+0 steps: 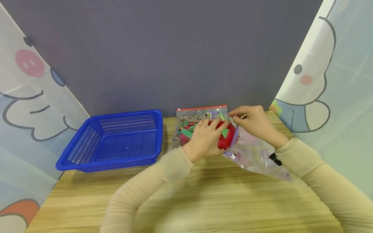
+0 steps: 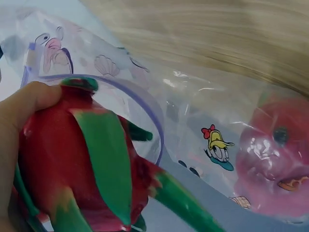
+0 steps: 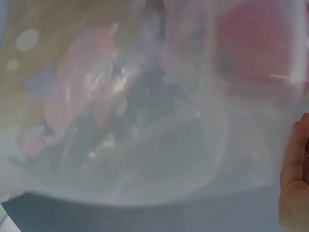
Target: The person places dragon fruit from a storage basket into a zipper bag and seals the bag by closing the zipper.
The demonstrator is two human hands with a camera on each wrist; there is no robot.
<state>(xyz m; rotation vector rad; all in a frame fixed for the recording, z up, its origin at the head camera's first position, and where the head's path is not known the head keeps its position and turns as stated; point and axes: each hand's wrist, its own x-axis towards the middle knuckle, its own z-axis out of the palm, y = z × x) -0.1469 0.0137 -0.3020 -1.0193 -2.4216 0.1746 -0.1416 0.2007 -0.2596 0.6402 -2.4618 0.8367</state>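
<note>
My left hand (image 1: 205, 138) grips a red dragon fruit (image 1: 228, 139) with green scales. In the left wrist view the thumb lies along the side of that dragon fruit (image 2: 104, 159), at the mouth of a clear bag with a purple zip rim (image 2: 140, 99). With thumb and fingertips, my right hand (image 1: 254, 121) pinches the upper edge of this printed bag (image 1: 253, 157), whose body trails toward the right forearm. The right wrist view is mostly covered by the bag's hazy film (image 3: 145, 159); how far the fruit sits inside cannot be made out.
A clear cartoon-print bag with a red zip (image 1: 201, 108) lies behind and left of the left hand, with a pinkish-red fruit (image 2: 273, 154) inside. Farther left stands a blue perforated basket (image 1: 109, 163) on the wooden table (image 1: 204, 197). A dark panel (image 1: 175, 58) rises behind.
</note>
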